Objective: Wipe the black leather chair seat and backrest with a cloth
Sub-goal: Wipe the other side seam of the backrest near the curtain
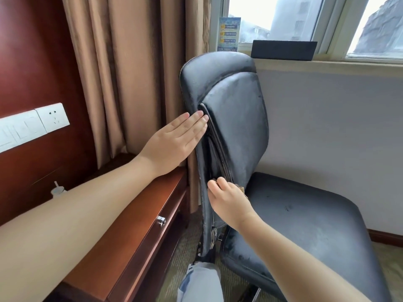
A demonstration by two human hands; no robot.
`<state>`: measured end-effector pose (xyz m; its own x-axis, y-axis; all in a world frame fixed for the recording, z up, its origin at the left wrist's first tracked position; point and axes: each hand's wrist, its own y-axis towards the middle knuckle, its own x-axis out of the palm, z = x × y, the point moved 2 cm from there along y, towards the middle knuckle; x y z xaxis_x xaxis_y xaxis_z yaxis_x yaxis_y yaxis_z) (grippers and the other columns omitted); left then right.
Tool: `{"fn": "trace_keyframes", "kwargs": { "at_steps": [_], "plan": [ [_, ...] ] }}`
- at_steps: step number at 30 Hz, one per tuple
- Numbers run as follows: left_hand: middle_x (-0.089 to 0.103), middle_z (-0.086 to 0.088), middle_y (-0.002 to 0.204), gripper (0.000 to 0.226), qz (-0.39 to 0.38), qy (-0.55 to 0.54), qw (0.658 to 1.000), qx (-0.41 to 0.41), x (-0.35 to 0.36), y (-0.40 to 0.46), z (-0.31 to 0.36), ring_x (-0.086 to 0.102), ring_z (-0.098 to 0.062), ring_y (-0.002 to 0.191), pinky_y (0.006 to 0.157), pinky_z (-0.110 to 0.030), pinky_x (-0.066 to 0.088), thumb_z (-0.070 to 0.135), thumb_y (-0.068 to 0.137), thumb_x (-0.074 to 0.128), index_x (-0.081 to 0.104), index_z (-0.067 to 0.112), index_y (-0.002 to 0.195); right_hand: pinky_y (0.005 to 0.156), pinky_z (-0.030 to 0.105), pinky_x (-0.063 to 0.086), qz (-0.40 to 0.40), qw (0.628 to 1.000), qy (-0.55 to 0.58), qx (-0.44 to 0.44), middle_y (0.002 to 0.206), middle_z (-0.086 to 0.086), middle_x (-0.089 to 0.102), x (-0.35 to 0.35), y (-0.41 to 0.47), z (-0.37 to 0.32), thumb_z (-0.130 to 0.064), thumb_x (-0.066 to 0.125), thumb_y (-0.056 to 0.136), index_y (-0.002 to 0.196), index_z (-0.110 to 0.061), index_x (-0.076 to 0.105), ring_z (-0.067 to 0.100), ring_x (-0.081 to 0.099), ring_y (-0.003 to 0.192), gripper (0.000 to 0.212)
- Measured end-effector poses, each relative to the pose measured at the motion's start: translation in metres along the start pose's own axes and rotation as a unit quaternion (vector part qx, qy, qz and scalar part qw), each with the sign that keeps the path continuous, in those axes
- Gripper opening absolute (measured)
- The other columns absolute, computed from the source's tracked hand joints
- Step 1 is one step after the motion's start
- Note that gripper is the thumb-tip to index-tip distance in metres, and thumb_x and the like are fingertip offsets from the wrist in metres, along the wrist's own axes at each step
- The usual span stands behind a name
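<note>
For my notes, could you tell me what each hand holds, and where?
Right hand grips a mostly hidden brownish cloth at the backrest base; left hand only presses the backrest's edge.

The chair backrest (235,110) and seat (309,223) are worn black leather with greyish scuffs. A small tan-brown cloth (241,188) peeks out; the bench (139,223) is reddish-brown wood, the curtain (130,62) plain beige, the wall sockets (32,125) white.
</note>
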<state>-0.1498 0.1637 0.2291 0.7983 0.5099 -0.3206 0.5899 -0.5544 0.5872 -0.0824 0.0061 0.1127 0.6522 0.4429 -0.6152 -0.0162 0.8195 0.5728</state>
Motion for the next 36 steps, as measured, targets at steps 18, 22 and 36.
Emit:
{"fn": "trace_keyframes", "kwargs": {
  "at_steps": [18, 22, 36],
  "plan": [
    [0.049, -0.017, 0.141, 0.055, -0.013, 0.002, 1.000, 0.002, 0.009, 0.019, 0.036, 0.046, -0.033, 0.131, 0.113, -0.041, 0.026, 0.000, 0.100, 0.006, 0.050, -0.002, 0.134, 0.064, 0.029, 0.051, 0.170, 0.887, 0.324, 0.281, 0.094, 0.010, 0.057, -0.029, 0.014, 0.042, -0.016, 0.046, 0.091, 0.096, -0.002, 0.065, 0.026, 0.057, 0.075, 0.024],
    [0.049, -0.017, 0.141, 0.054, -0.009, 0.013, 1.000, 0.001, 0.011, 0.018, 0.038, 0.046, -0.032, 0.131, 0.113, -0.041, 0.029, -0.001, 0.100, 0.008, 0.049, -0.002, 0.134, 0.064, 0.026, 0.050, 0.164, 0.888, 0.326, 0.280, 0.093, 0.007, 0.057, -0.010, -0.009, 0.023, -0.015, 0.047, 0.092, 0.091, -0.003, 0.066, 0.023, 0.057, 0.075, 0.023],
    [0.042, -0.014, 0.146, 0.047, -0.024, 0.078, 0.997, -0.007, 0.016, 0.016, 0.051, 0.040, -0.031, 0.135, 0.114, -0.044, 0.018, 0.003, 0.100, 0.010, 0.035, 0.002, 0.139, 0.066, 0.020, 0.046, 0.193, 0.859, 0.353, 0.315, 0.105, 0.002, 0.043, -0.017, 0.000, 0.039, -0.016, 0.043, 0.092, 0.104, -0.010, 0.052, 0.019, 0.052, 0.077, 0.015]
  ]
}}
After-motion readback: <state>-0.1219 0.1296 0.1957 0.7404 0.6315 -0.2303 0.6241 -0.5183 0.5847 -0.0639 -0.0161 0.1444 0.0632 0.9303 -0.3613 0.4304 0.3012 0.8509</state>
